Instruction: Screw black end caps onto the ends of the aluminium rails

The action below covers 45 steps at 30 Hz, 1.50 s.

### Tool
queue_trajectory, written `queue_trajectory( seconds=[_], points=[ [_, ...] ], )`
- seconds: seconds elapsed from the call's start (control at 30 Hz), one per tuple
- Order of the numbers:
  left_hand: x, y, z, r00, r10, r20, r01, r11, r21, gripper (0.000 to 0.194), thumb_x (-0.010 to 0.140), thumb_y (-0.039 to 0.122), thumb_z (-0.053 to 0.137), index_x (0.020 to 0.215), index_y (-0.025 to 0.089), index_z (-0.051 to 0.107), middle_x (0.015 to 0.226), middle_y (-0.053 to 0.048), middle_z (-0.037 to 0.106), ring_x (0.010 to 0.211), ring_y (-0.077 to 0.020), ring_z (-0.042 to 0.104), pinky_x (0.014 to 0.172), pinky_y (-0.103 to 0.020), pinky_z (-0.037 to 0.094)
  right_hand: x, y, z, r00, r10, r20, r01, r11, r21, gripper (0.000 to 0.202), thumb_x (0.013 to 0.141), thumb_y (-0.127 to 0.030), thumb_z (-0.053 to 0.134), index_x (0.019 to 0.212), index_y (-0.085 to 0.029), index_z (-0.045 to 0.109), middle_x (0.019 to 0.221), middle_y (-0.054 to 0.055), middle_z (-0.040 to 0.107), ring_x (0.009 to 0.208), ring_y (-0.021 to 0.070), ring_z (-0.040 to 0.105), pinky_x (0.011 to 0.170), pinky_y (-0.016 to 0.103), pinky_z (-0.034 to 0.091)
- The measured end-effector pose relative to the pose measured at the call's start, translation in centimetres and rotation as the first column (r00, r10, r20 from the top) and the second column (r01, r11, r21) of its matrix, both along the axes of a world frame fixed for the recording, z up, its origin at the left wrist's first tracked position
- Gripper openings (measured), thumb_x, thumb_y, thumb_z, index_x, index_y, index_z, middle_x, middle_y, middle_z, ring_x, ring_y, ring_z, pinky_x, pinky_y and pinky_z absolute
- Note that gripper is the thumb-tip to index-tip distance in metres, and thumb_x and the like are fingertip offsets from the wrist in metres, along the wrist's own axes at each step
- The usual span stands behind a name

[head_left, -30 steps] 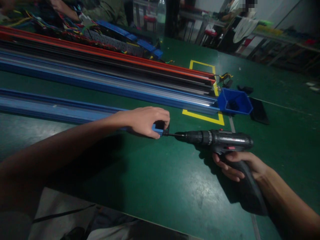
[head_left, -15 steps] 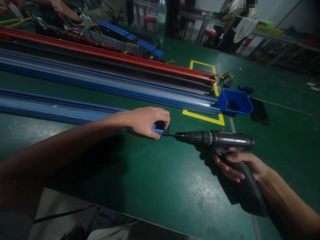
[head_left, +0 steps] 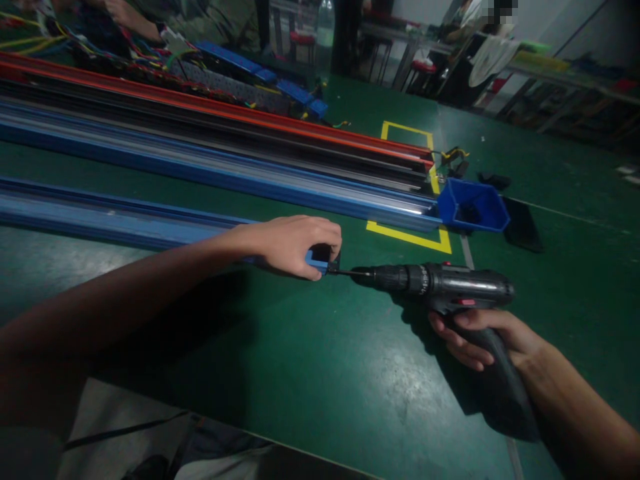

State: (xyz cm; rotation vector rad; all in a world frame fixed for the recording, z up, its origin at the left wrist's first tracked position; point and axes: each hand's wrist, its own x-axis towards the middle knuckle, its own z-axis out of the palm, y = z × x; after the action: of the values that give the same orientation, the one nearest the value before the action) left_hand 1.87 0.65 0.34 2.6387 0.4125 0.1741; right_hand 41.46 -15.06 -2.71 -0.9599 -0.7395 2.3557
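My left hand [head_left: 297, 245] is wrapped over the near end of a long blue metal profile [head_left: 125, 217], fingers curled around its tip. A small black end piece [head_left: 334, 265] shows at that tip, partly hidden by the fingers. My right hand [head_left: 480, 337] grips the handle of a black cordless drill [head_left: 450, 285] with red accents. The drill lies level, pointing left, and its long thin bit [head_left: 353, 272] reaches the black end piece. Whether the bit sits in a screw is too small to tell.
Behind lie more blue profiles [head_left: 240, 179] and an orange-red profile [head_left: 250, 115]. A blue bin [head_left: 473, 203] with dark parts stands at their right end, beside a dark flat object [head_left: 523, 223]. Yellow tape [head_left: 410, 239] marks the green table. Another person's hand [head_left: 133, 20] is near wiring at upper left.
Almost nothing differs. The view has shifted slightly, and the drill in my right hand appears a little lower and further right; the bit still meets the end piece.
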Motion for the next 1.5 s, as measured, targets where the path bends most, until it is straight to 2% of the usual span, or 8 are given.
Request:
queue_trajectory(
  seconds=[0.6, 0.97, 1.17, 1.5],
  points=[
    [0.01, 0.2, -0.12, 1.0, -0.008, -0.001, 0.008, 1.0, -0.006, 0.022, 0.083, 0.032, 0.077, 0.099, 0.023, 0.064, 0.106, -0.003, 0.067, 0.102, -0.0221, 0.062, 0.09, -0.032, 0.044, 0.16, -0.13, -0.23, 1.0, -0.026, -0.015, 0.026, 1.0, 0.003, 0.022, 0.094, -0.023, 0.072, 0.106, -0.007, 0.079, 0.077, 0.005, 0.069, 0.042, 0.005, 0.053, 0.049, 0.019, 0.057],
    [0.05, 0.14, -0.16, 1.0, -0.005, 0.017, 0.006, 1.0, -0.007, 0.022, 0.08, 0.031, 0.078, 0.098, 0.023, 0.066, 0.104, -0.003, 0.067, 0.101, -0.0218, 0.062, 0.089, -0.031, 0.044, 0.19, -0.18, -0.4, 0.999, -0.032, 0.014, 0.031, 0.999, 0.009, 0.023, 0.092, -0.026, 0.074, 0.102, -0.006, 0.079, 0.071, 0.003, 0.066, 0.042, 0.0044, 0.049, 0.048, 0.019, 0.055],
    [0.03, 0.17, -0.18, 1.0, -0.012, -0.001, 0.012, 1.0, 0.005, 0.022, 0.082, 0.031, 0.077, 0.098, 0.023, 0.064, 0.105, -0.003, 0.066, 0.101, -0.022, 0.062, 0.089, -0.032, 0.044, 0.11, -0.05, -0.18, 0.999, -0.024, 0.033, 0.025, 0.999, -0.029, 0.023, 0.091, -0.025, 0.075, 0.104, -0.007, 0.078, 0.076, 0.003, 0.067, 0.042, 0.0042, 0.05, 0.048, 0.02, 0.055],
    [0.02, 0.15, -0.18, 1.0, -0.01, -0.001, 0.01, 1.0, 0.005, 0.023, 0.081, 0.031, 0.078, 0.098, 0.023, 0.064, 0.105, -0.003, 0.066, 0.101, -0.0222, 0.062, 0.09, -0.032, 0.044, 0.08, 0.07, -0.15, 1.0, 0.003, 0.009, -0.003, 1.0, -0.005, 0.024, 0.093, -0.025, 0.072, 0.109, -0.009, 0.077, 0.079, 0.003, 0.067, 0.043, 0.0037, 0.052, 0.05, 0.019, 0.056]
  ],
)
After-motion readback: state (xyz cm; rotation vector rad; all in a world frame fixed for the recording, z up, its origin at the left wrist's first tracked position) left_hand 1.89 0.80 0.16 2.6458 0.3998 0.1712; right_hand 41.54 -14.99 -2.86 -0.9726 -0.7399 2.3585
